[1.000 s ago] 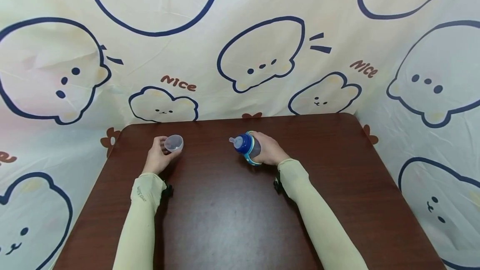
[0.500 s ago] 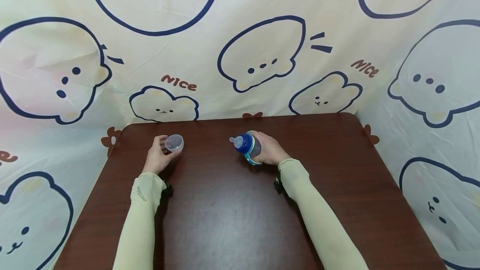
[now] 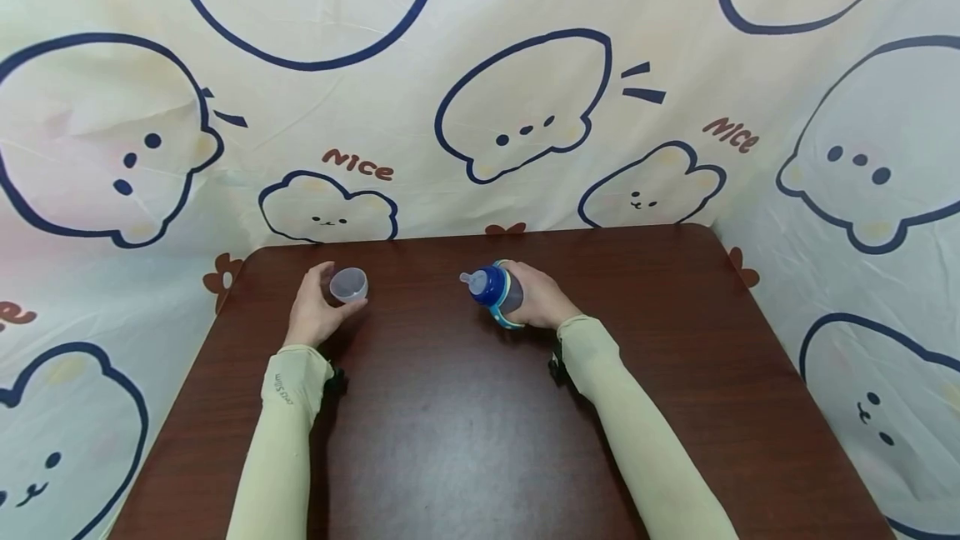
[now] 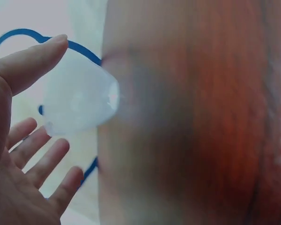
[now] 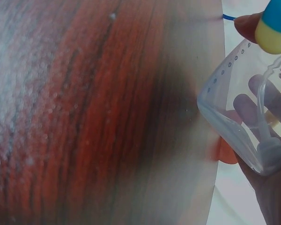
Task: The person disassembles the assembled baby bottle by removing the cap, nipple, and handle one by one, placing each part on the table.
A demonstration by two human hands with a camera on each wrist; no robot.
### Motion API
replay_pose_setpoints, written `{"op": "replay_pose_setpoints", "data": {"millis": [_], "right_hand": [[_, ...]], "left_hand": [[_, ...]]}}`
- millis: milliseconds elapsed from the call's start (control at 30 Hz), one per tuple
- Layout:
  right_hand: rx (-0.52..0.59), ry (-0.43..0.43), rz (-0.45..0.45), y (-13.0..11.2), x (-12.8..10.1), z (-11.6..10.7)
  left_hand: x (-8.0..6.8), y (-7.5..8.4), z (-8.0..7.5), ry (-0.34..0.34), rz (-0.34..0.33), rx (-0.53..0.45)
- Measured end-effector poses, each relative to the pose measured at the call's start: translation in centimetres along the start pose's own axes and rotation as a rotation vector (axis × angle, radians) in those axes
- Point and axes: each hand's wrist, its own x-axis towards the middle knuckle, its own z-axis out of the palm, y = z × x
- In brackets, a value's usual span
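Left of centre in the head view, your left hand has changed its hold on the small translucent plastic cap. A second ago the fingers were wrapped close behind the cap; now the thumb stands up beside it and the fingers look looser. From the left wrist camera, the cap sits at the upper left of the frame with your fingers spread and straight below it and the thumb pointing across its top. Whether any fingertip touches the cap is hard to tell there; it reads as a light cradle or a release, not a pinch. The cap's open mouth faces up and slightly toward you, resting on or just above the dark reddish-brown wooden table.

Near the middle of the head view, your right hand has not moved in that second. It grips the clear baby bottle with the blue collar and pale teat, tilted so the teat points left. The right wrist camera shows the bottle's clear body at the right edge, fingers curled round it, above the tabletop.

My reading: the cap is off and being let go, while the bottle stays in hand.
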Motion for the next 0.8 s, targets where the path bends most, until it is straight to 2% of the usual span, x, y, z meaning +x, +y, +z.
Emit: {"op": "replay_pose_setpoints", "data": {"millis": [133,267,633,800], "right_hand": [[0.001,0.007,-0.010,0.1,0.0,-0.1],[0.006,0.004,-0.006,0.1,-0.1,-0.1],[0.024,0.005,0.033,0.0,0.1,-0.1],[0.018,0.005,0.025,0.0,0.1,-0.1]], "left_hand": [[0.1,1.3,0.0,0.025,0.049,0.026],[0.2,3.2,0.5,0.005,0.119,0.030],[-0.5,9.7,2.8,-0.195,0.390,0.038],[-0.8,11.7,4.3,-0.249,0.446,0.033]]}}
